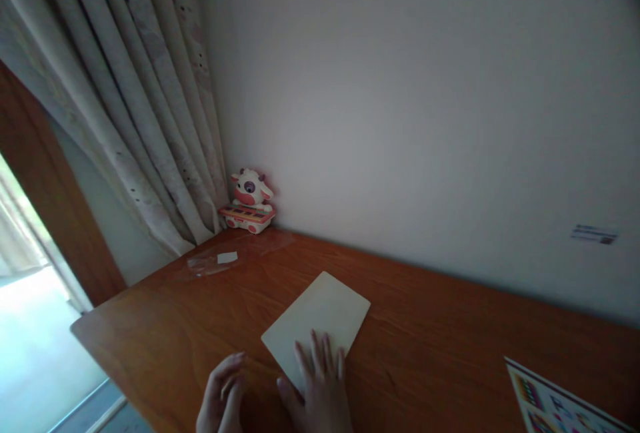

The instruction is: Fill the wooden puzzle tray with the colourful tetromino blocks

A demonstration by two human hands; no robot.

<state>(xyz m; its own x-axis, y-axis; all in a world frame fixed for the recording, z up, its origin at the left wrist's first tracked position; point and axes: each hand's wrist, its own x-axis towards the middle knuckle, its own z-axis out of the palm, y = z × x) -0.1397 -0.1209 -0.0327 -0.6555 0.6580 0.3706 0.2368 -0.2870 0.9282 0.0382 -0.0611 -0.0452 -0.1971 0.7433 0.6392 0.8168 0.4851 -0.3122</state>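
At the near side, the left hand [220, 393] was loosely curled, its thumb and fingers apart. Beside it, the right hand [323, 390] lay with spread fingers upon a cream-coloured card [327, 303], hiding its near part. This card was flat, plain and rectangular with slightly rounded corners, and was placed slantwise on the wooden table [430, 336]. To the right lay a colourful printed sheet [555, 403], cut by the view. Farther were a transparent plastic wrapper [203, 265] with a white slip [227, 258], then a cow-shaped toy keyboard [249, 203] near the curtain [130, 86].
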